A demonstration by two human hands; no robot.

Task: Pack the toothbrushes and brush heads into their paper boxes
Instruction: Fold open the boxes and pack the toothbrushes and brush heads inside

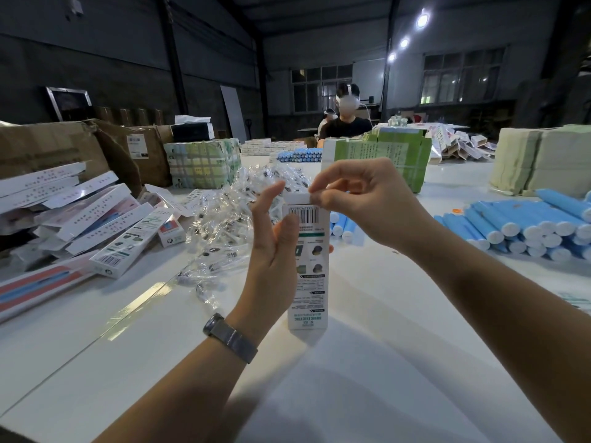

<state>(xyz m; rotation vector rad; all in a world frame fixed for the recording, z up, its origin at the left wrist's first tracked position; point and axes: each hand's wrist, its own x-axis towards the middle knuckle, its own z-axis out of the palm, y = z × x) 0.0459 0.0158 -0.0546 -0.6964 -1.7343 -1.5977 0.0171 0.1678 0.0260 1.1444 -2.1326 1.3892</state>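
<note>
A white paper box (309, 276) with a barcode stands upright on the white table (367, 362) in the middle of the view. My left hand (271, 247) steadies its left side, thumb against the front face and fingers straight. My right hand (361, 203) pinches the top flap of the box between thumb and fingers. Behind the box lies a heap of brush heads in clear wrappers (230, 219). Blue and white toothbrushes (527, 228) are piled at the right, with a few more just behind the box.
Finished and flat white boxes (96, 225) pile up at the left in front of brown cartons (64, 148). Bundled green box stacks (383, 155) stand behind. A person (347, 123) sits across the table. More blue toothbrushes (299, 155) lie far back.
</note>
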